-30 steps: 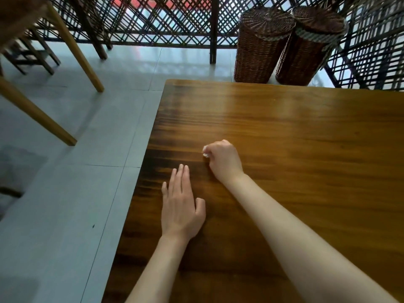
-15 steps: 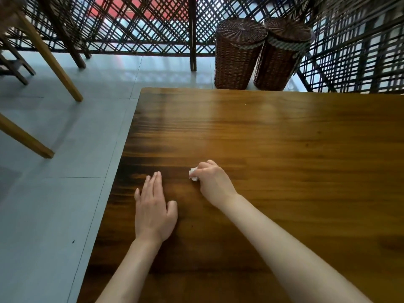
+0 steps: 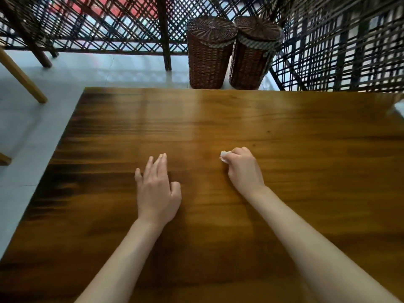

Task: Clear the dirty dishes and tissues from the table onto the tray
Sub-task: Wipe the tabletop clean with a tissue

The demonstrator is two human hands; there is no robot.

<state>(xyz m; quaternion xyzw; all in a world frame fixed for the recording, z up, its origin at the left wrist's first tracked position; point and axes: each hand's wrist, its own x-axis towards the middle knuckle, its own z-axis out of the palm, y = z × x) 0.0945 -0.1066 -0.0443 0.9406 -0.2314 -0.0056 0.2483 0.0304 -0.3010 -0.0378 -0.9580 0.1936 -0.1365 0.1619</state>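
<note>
Both hands over the wooden bench (image 3: 284,132), well apart from each other; right hand (image 3: 243,169) at centre-right of frame, fingers curled tight, clamped on a small white tissue (image 3: 223,155); only a crumpled corner of the tissue pokes out at the upper-left side of the fist, rest hidden inside; fist sits low on the bench surface, can't tell if the tissue itself touches the wood. Left hand (image 3: 156,189) at centre of frame, palm down, fingers straight and close together, thumb out to the right, holding nothing; looks to rest on the bench, contact not certain. Both forearms bare, running in from the bottom edge. Bench fills the lower two thirds of frame, dark grain on its left side, glossy glare mid-top. Behind the bench's far edge, top centre: two lidded wicker baskets (image 3: 208,55) side by side, touching; dark lattice screen (image 3: 109,25) across the top; grey tiled floor (image 3: 32,127) at left; a light wooden chair leg (image 3: 24,77) upper left.
</note>
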